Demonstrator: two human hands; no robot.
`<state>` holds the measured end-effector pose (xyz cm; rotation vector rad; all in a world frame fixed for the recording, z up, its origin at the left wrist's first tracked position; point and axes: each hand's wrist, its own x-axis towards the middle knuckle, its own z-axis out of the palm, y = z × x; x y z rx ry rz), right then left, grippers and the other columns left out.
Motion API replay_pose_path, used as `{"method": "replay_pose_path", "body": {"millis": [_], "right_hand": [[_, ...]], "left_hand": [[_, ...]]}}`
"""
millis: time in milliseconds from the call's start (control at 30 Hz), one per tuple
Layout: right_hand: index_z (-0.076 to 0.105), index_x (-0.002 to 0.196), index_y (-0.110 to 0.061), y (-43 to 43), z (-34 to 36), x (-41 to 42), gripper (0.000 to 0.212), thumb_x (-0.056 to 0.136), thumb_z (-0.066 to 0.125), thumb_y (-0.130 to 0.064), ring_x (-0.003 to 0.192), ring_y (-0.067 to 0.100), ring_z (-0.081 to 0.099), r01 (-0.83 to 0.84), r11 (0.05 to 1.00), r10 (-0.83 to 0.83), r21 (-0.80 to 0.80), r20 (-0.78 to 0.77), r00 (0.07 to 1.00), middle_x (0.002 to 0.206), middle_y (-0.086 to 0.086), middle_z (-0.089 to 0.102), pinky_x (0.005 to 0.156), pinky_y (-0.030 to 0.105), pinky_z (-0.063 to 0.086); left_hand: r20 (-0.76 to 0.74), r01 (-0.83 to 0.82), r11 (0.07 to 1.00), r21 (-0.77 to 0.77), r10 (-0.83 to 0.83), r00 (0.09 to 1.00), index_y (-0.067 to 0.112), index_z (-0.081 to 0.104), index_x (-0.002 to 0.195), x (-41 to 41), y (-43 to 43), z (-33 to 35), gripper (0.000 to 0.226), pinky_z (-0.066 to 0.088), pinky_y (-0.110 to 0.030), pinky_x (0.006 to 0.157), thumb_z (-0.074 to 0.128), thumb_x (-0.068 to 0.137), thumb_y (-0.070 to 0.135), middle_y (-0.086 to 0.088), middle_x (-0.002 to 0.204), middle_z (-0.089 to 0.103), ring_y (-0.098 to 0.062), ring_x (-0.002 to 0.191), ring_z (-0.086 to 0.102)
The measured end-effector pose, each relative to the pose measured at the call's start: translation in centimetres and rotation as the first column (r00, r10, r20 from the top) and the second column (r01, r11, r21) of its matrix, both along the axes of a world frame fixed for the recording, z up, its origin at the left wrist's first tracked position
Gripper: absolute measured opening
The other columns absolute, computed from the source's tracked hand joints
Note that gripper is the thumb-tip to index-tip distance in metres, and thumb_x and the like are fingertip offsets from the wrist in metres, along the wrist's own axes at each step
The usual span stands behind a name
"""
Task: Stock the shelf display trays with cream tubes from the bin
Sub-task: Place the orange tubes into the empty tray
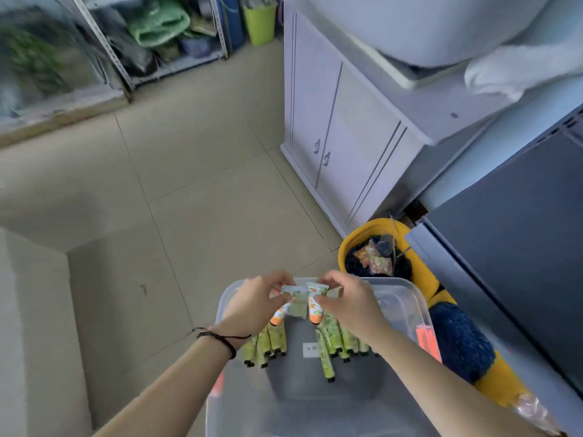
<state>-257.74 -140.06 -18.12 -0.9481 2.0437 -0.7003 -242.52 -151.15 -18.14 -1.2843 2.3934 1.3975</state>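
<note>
A clear plastic bin [410, 298] stands on the floor below me, with several green cream tubes [334, 342] lying in two bunches on its bottom. My left hand [252, 301] pinches an orange-capped tube [282, 312] by its flat end, above the bin's far edge. Just to its right, my right hand [350, 298] pinches a second orange-capped tube [315, 305] the same way. Both tubes hang cap-down, close together. No display tray is in view.
A white cabinet [347, 146] stands ahead on the right, with a dark grey appliance [520, 231] beside it. A yellow bucket [350, 241] with dark contents and a yellow-and-blue mop [457, 345] lie right of the bin. Metal shelving [164, 42] stands far back left. Beige floor tiles stretch left.
</note>
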Motion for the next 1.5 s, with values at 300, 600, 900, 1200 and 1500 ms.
{"method": "replay_pose_path", "body": {"millis": [300,600,900,1200,1500], "right_hand": [[0.061,0.087,-0.029,-5.3,21.8,0.1,0.014,0.079,0.068,-0.019,0.076,0.009,0.059,-0.013,0.967,-0.032,-0.256,-0.17,0.985,0.08,-0.018,0.061,0.072,0.034,0.048],[0.067,0.083,-0.027,-4.9,48.2,-2.5,0.006,0.081,0.069,-0.022,0.056,-0.009,0.053,-0.001,0.829,-0.206,-0.559,-0.308,0.929,0.075,-0.015,0.064,0.052,0.01,0.038],[0.067,0.083,-0.022,0.9,68.4,-6.4,0.011,0.073,0.069,-0.016,0.078,0.017,0.067,-0.002,0.82,-0.311,-0.572,-0.449,0.837,0.083,-0.003,0.07,0.07,0.038,0.057],[0.061,0.085,-0.02,11.1,79.3,-14.1,0.015,0.078,0.075,-0.017,0.048,0.007,0.059,0.125,0.893,-0.372,-0.432,-0.552,0.746,0.079,-0.001,0.067,0.037,0.017,0.032],[0.064,0.085,-0.018,18.3,78.8,-22.7,0.017,0.075,0.079,-0.017,0.053,0.011,0.054,0.282,0.895,-0.443,-0.345,-0.619,0.649,0.073,0.0,0.062,0.037,0.018,0.03]], "left_hand": [[-0.083,0.122,0.97,-0.21,-0.142,0.986,0.037,0.061,0.088,0.7,-7.7,22.8,0.01,0.049,-0.025,0.077,0.066,0.082,0.03,0.013,0.081,0.067,0.002,0.082,0.06],[-0.35,0.106,0.804,-0.586,-0.368,0.861,0.033,0.063,0.086,-2.7,-8.0,49.1,0.015,0.04,-0.005,0.063,0.069,0.083,0.02,0.03,0.081,0.062,0.011,0.073,0.058],[-0.476,0.089,0.749,-0.656,-0.503,0.721,0.022,0.067,0.089,-8.6,-4.1,67.1,0.008,0.053,-0.023,0.066,0.07,0.081,0.021,0.007,0.078,0.07,-0.004,0.069,0.065],[-0.512,0.259,0.724,-0.639,-0.653,0.559,0.011,0.066,0.09,-18.7,3.9,76.4,0.012,0.057,-0.024,0.063,0.072,0.081,0.016,-0.001,0.083,0.071,-0.005,0.062,0.065],[-0.452,0.41,0.666,-0.623,-0.734,0.506,0.008,0.064,0.09,-31.7,11.1,76.3,0.013,0.06,-0.03,0.07,0.072,0.081,0.01,-0.009,0.082,0.065,-0.023,0.071,0.068]]}}
